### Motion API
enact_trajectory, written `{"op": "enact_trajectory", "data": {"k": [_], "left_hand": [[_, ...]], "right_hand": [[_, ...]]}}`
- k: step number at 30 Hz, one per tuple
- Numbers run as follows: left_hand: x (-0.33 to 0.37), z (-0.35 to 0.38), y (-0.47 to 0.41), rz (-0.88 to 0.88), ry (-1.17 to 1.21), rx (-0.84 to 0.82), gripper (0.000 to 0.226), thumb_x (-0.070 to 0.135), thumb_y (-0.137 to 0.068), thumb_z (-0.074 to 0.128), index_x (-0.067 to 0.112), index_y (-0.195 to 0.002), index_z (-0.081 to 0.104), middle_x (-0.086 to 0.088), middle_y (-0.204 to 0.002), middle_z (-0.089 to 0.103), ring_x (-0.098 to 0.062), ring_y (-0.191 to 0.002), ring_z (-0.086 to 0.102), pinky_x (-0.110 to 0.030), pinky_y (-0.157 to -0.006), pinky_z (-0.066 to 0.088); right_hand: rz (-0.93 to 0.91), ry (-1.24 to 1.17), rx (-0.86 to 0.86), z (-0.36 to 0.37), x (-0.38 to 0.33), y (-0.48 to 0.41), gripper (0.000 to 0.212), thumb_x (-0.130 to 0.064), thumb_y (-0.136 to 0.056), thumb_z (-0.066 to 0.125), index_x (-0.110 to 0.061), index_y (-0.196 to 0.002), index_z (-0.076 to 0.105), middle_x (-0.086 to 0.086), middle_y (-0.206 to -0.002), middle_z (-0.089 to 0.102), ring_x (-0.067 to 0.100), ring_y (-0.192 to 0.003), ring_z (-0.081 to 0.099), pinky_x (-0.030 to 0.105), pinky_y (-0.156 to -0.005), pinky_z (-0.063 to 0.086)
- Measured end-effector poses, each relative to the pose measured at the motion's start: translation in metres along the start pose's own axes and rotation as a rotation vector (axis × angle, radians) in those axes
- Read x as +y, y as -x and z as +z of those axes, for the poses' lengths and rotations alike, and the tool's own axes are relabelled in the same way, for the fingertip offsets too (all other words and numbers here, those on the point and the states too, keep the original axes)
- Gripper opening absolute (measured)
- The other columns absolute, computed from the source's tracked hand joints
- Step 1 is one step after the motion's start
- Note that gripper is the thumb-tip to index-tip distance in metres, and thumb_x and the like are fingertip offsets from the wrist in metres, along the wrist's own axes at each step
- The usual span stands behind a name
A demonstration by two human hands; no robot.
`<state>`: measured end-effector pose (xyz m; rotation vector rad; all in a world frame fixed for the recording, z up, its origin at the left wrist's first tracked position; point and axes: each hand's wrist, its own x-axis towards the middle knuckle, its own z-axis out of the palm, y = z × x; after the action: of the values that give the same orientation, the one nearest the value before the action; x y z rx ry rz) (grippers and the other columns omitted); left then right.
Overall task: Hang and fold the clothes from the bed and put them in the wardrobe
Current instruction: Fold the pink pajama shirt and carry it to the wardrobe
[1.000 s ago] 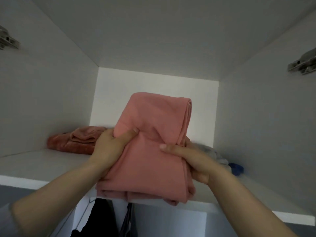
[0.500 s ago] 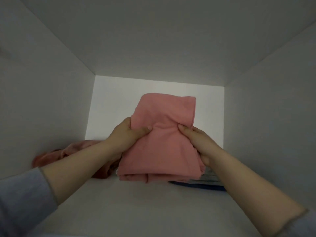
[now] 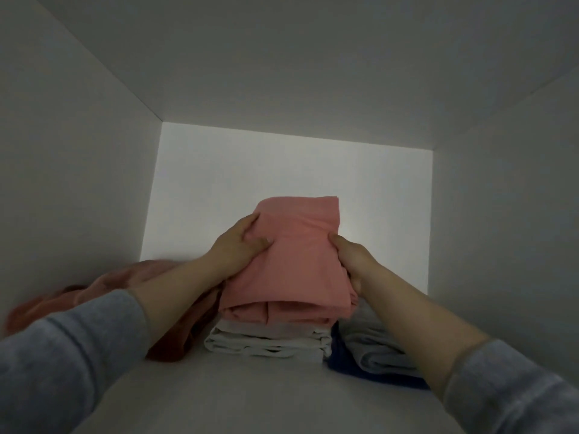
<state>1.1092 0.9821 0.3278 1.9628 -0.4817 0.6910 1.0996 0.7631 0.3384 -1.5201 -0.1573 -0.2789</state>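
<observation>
A folded pink garment [image 3: 297,261] rests on top of a stack of folded white clothes [image 3: 269,343] deep inside the wardrobe's upper shelf [image 3: 250,399]. My left hand [image 3: 238,249] grips its left side, thumb on top. My right hand [image 3: 351,258] grips its right edge. Both forearms reach in from the bottom corners, with grey sleeves pushed back.
A crumpled rust-orange garment [image 3: 94,296] lies on the shelf at the left, partly behind my left arm. Folded grey [image 3: 376,349] and blue [image 3: 347,364] clothes sit at the right of the stack. White wardrobe walls close in on both sides and above.
Both hands carried the pink garment from the shelf's front edge deep into the compartment and lowered it onto the white stack. The view moved further inside the wardrobe.
</observation>
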Motion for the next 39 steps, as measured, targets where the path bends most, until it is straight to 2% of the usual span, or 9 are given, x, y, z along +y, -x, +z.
{"op": "enact_trajectory", "data": {"k": [6,13,19,22,24,27,31,35,39], "left_hand": [[-0.037,0.013,-0.022,-0.079,-0.073,-0.049,0.074,0.047,-0.086,0.066,0.032,-0.149,0.031,0.004,-0.152,0.038,-0.017,-0.134,0.042,-0.029,-0.109,0.033],[-0.077,0.029,-0.038,-0.177,-0.087,-0.126,0.076,0.050,-0.083,0.069,0.025,-0.147,0.038,0.000,-0.149,0.044,-0.018,-0.129,0.047,-0.036,-0.113,0.035],[-0.098,0.034,-0.039,-0.307,-0.086,-0.234,0.082,0.057,-0.079,0.068,0.021,-0.147,0.039,-0.003,-0.149,0.044,-0.020,-0.129,0.047,-0.032,-0.112,0.034],[-0.091,0.033,-0.039,-0.316,-0.241,-0.248,0.091,0.067,-0.076,0.063,0.017,-0.147,0.037,-0.007,-0.151,0.040,-0.024,-0.131,0.043,-0.028,-0.105,0.033],[-0.081,0.033,-0.036,-0.262,-0.415,-0.204,0.095,0.071,-0.075,0.060,0.015,-0.148,0.034,-0.010,-0.153,0.032,-0.028,-0.135,0.038,-0.031,-0.107,0.031],[-0.064,0.033,-0.028,-0.071,-0.530,-0.192,0.090,0.071,-0.075,0.061,0.024,-0.146,0.035,-0.008,-0.153,0.023,-0.028,-0.139,0.031,-0.037,-0.115,0.027],[-0.049,0.040,-0.017,-0.009,-0.510,-0.376,0.089,0.074,-0.074,0.059,0.034,-0.148,0.031,0.003,-0.160,0.012,-0.021,-0.145,0.021,-0.035,-0.118,0.019],[-0.057,0.051,-0.008,0.021,-0.729,-0.530,0.097,0.080,-0.074,0.052,0.037,-0.152,0.015,0.003,-0.163,0.000,-0.021,-0.149,0.005,-0.042,-0.121,0.010],[-0.063,0.054,-0.009,0.022,-0.826,-0.607,0.102,0.086,-0.071,0.045,0.039,-0.153,0.006,0.004,-0.163,-0.008,-0.021,-0.150,-0.007,-0.051,-0.120,0.005]], "right_hand": [[0.099,-0.014,0.000,0.008,0.032,-0.031,0.038,-0.032,-0.103,0.044,-0.004,-0.125,0.057,0.007,-0.094,0.065,0.023,-0.086,0.062,0.032,-0.073,0.051],[0.102,0.128,-0.007,0.009,0.061,-0.056,0.043,-0.028,-0.102,0.044,0.000,-0.136,0.049,0.019,-0.127,0.059,0.029,-0.105,0.059,0.034,-0.091,0.048],[0.257,0.211,-0.186,0.003,0.070,-0.061,0.027,-0.019,-0.098,0.054,0.000,-0.115,0.061,0.008,-0.083,0.072,0.018,-0.072,0.067,0.024,-0.059,0.053],[0.285,0.284,-0.199,0.001,0.069,-0.063,0.033,-0.017,-0.095,0.058,0.002,-0.122,0.057,0.008,-0.083,0.070,0.018,-0.071,0.066,0.022,-0.053,0.053],[0.242,0.417,-0.189,0.001,0.064,-0.066,0.055,-0.020,-0.093,0.062,0.004,-0.139,0.042,0.009,-0.098,0.066,0.018,-0.081,0.064,0.024,-0.062,0.054],[-0.083,0.778,-0.076,-0.002,0.055,-0.071,0.090,-0.030,-0.088,0.069,-0.009,-0.154,0.012,0.013,-0.149,0.039,0.027,-0.128,0.047,0.030,-0.099,0.040],[-0.605,0.880,-0.140,-0.002,0.044,-0.076,0.056,-0.019,-0.093,0.060,-0.023,-0.146,0.041,-0.003,-0.149,0.041,0.014,-0.139,0.036,0.001,-0.101,0.021],[-0.493,0.988,-0.331,0.004,0.062,-0.088,0.043,-0.029,-0.098,0.055,-0.023,-0.140,0.050,-0.001,-0.150,0.042,0.014,-0.138,0.038,0.020,-0.112,0.027],[-0.311,1.044,-0.377,0.003,0.078,-0.103,0.050,-0.038,-0.101,0.046,-0.024,-0.148,0.039,-0.001,-0.155,0.034,0.014,-0.140,0.034,0.020,-0.110,0.022]]}}
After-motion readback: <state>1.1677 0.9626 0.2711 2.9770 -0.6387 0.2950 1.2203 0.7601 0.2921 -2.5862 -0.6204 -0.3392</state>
